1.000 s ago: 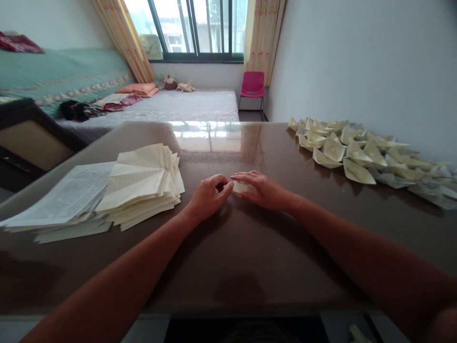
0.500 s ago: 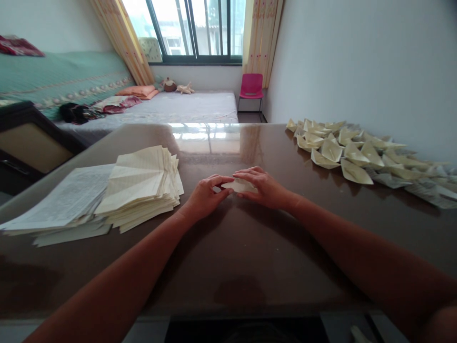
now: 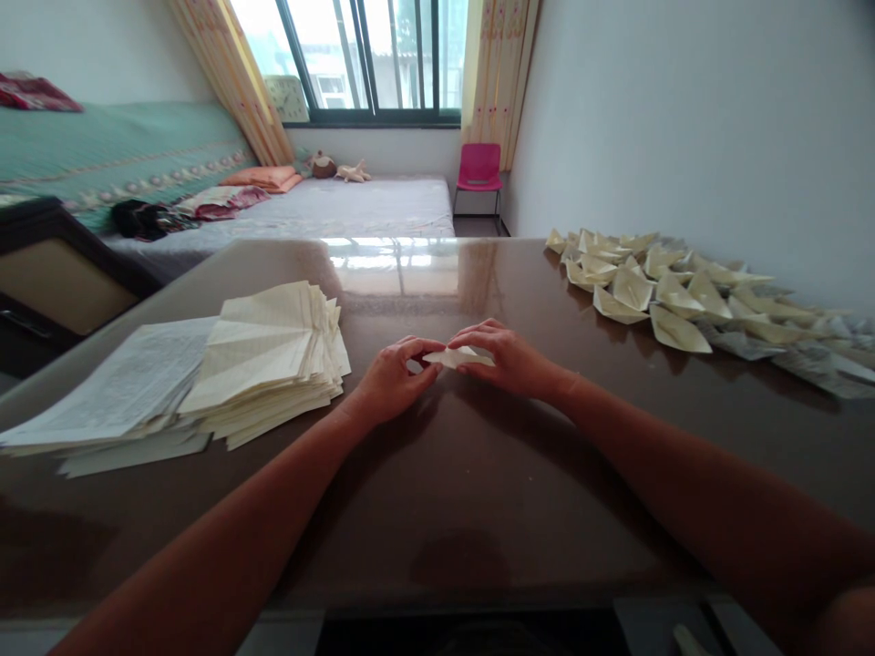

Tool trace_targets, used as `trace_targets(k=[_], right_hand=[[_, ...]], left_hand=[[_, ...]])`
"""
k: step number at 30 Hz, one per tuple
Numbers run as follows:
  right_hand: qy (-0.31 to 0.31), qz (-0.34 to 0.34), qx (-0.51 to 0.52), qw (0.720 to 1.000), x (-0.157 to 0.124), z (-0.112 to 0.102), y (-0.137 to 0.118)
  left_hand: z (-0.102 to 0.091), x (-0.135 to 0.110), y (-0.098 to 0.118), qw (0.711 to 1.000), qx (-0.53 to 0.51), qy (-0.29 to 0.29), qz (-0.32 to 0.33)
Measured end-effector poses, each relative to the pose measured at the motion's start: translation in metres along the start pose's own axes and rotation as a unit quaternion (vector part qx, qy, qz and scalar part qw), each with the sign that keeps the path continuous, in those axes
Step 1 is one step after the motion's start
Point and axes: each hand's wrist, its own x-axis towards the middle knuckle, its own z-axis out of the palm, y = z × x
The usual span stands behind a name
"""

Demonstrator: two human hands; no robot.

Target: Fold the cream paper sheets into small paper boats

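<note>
Between my two hands, just over the middle of the brown table (image 3: 410, 492), is a small folded piece of cream paper (image 3: 459, 357). My left hand (image 3: 403, 372) pinches its left end between thumb and fingers. On the right end, my right hand (image 3: 504, 357) grips it with the thumb below and the fingers over the top. The fingers hide part of the paper, so its full shape cannot be made out. To the left of my hands lies a stack of cream lined sheets (image 3: 263, 351), the top one creased.
Many folded paper boats (image 3: 676, 296) crowd the table's right side against the wall. Printed sheets (image 3: 129, 378) lie at the left, partly under the cream stack. Beyond the table are a bed (image 3: 383, 205), a pink chair (image 3: 479, 169) and a window.
The folded paper has shifted in my fingers and now shows a small raised peak near its middle. Both hands stay in nearly the same place.
</note>
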Motion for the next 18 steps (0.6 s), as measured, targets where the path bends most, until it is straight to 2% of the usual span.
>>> trace_targets(k=[4,7,14,18], right_hand=[[-0.031,0.033,-0.006,0.999,-0.0013,-0.0021,-0.0015],[-0.039,0.027,-0.017,0.999,-0.0012,-0.0028,0.0004],[-0.03,-0.001,-0.041,0.999,-0.0003,-0.0034,0.0027],[-0.007,0.029,-0.027,0.999,-0.0002,-0.006,-0.0021]], left_hand=[[-0.0001,0.0002,0.0008,1.0,0.008,-0.003,-0.005],[-0.0002,0.0005,0.0006,1.0,0.017,0.001,-0.008],[0.0004,0.0011,-0.0042,1.0,0.021,0.01,-0.008],[0.0007,0.0016,-0.0062,0.999,0.006,0.033,-0.024]])
